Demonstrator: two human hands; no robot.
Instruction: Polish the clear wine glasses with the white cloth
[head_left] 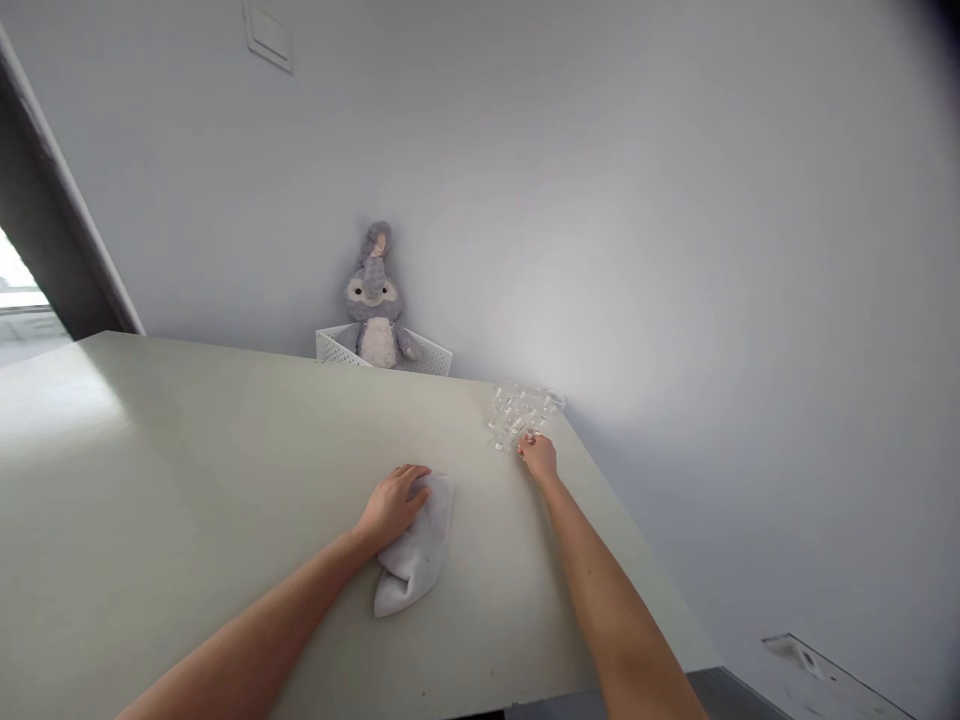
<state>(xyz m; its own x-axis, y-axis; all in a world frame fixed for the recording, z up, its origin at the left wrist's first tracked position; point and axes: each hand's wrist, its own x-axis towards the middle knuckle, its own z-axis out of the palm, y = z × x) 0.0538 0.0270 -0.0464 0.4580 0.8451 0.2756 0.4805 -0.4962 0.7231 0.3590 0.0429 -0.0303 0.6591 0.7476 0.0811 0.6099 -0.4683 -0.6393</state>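
Observation:
On the pale tabletop (247, 460), my left hand (395, 507) rests over the upper left part of a light grey folded cloth (424, 550). Its fingers lie flat, with the thumb apart from them on the cloth. My right hand (538, 457) is closed in a pinch at the near side of a cluster of small clear pieces (521, 405), near the table's right edge. What sits between its fingertips is too small to make out. The clear pieces look like transparent plastic or glass and lie close together.
Behind the far table edge, a grey plush toy (375, 310) sits in a white perforated basket (435, 358) against the wall. The wall (675, 250) runs close along the table's right side. A switch plate (268, 36) is at upper left. Low at right is a white fixture (806, 660).

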